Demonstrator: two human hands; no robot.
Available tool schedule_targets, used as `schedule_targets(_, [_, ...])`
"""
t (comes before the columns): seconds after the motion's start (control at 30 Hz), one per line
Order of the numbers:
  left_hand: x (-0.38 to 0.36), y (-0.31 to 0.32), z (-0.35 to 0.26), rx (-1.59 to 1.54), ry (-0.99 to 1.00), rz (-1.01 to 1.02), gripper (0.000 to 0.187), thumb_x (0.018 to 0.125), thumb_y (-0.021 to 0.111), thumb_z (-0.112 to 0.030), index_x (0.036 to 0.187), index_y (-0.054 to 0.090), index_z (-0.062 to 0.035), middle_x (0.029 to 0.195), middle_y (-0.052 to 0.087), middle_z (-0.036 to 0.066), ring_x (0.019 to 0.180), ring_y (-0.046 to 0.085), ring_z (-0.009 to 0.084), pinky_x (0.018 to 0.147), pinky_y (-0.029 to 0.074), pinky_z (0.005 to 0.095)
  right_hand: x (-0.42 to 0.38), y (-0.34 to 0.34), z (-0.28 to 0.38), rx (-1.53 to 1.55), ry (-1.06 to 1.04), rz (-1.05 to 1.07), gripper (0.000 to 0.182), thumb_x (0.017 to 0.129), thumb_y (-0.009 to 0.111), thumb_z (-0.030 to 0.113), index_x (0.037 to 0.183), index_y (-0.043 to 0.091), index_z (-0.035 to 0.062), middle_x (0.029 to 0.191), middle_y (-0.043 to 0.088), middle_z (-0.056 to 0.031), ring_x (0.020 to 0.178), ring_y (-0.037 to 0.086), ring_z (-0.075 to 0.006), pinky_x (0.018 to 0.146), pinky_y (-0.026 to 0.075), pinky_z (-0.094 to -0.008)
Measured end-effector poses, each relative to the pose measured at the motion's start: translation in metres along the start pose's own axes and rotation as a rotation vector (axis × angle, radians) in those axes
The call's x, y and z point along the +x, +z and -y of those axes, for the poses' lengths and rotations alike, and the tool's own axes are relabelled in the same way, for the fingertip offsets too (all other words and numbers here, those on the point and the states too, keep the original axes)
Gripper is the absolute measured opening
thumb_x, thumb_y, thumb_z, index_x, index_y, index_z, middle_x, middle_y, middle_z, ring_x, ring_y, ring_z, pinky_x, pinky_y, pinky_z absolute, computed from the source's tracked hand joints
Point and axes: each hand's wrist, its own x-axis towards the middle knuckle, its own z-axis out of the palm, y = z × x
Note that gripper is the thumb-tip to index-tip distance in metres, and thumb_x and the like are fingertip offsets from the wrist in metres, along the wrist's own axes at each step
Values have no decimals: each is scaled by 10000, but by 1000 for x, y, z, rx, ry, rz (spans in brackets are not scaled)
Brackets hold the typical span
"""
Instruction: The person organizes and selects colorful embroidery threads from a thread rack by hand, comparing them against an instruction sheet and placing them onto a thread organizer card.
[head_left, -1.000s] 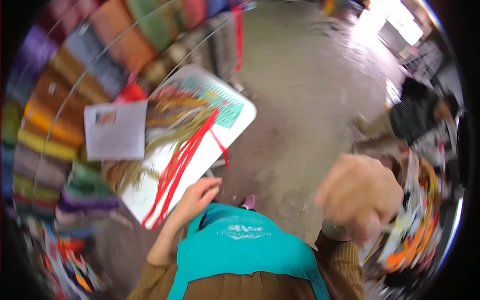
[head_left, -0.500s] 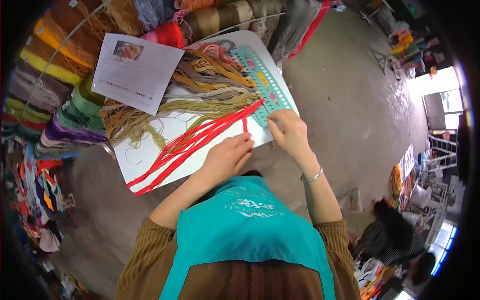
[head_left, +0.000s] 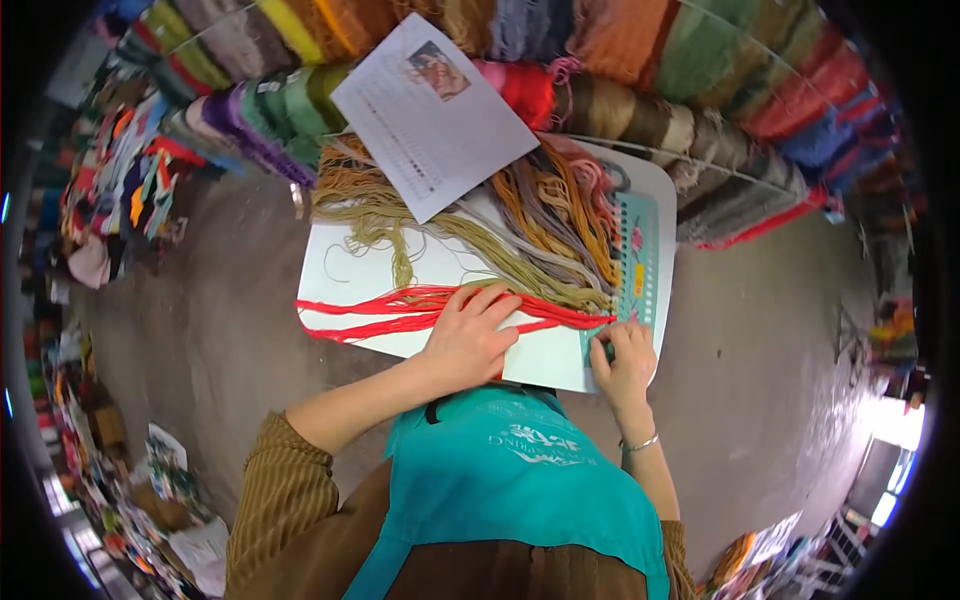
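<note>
Red embroidery thread (head_left: 380, 322) stretches in long strands across a white board (head_left: 450, 362), its right end at a teal punched card (head_left: 637, 260). My left hand (head_left: 468, 340) lies over the red strands with its fingers stretched out. Close to the card's lower part is my right hand (head_left: 628, 365), its fingers curled and thumb and forefinger drawn together. Whatever is between those fingers is too small to make out. Olive thread (head_left: 510, 262), along with grey and gold thread (head_left: 575, 215), fans out from the card above the red.
A printed paper sheet (head_left: 430, 120) with a small picture covers part of the threads. Behind the board, dense rows of coloured yarn hanks (head_left: 620, 115) hang on rods. More hanks (head_left: 130, 185) are at the left. Grey floor (head_left: 760, 330) surrounds the board.
My view has turned, so the board sits straighter. My left hand has shifted from the loose red strand's end onto the red threads. My right hand has come down to the card's lower part.
</note>
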Motion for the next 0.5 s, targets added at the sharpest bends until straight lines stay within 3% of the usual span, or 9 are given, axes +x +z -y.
schedule_targets(0.1, [-8, 9, -24, -27, -155, -36, 204, 718, 706, -272, 761, 654, -80, 1272, 568, 125, 1286, 441, 340, 1038, 333, 548, 3, -2, -9, 37, -48, 42, 125, 710, 725, 108, 759, 611, 96, 777, 573, -69, 771, 550, -276, 647, 452, -382])
schedule_targets(0.2, [-15, 19, -33, 92, -262, -99, 166, 704, 695, -229, 762, 638, -84, 1283, 562, 127, 1306, 422, 340, 1050, 322, 558, 6, -7, -16, 55, -73, 99, 112, 734, 716, 128, 774, 616, 99, 792, 581, -73, 790, 566, -277, 662, 462, -384])
schedule_targets(0.37, [-34, 8, -8, 342, -409, -157, 104, 715, 609, -112, 813, 616, -77, 1250, 578, 121, 1298, 444, 318, 1040, 333, 585, 11, -9, -22, 103, -127, 135, 107, 740, 713, 120, 781, 617, 97, 793, 581, -75, 780, 572, -280, 663, 471, -387])
schedule_targets(0.5, [-55, -11, 34, 371, -532, -118, 185, 762, 571, -61, 946, 579, -80, 1239, 564, 108, 1300, 453, 289, 1037, 349, 564, 12, -9, -25, 123, -151, 142, 106, 737, 715, 109, 775, 617, 95, 791, 583, -72, 780, 572, -276, 660, 472, -383])
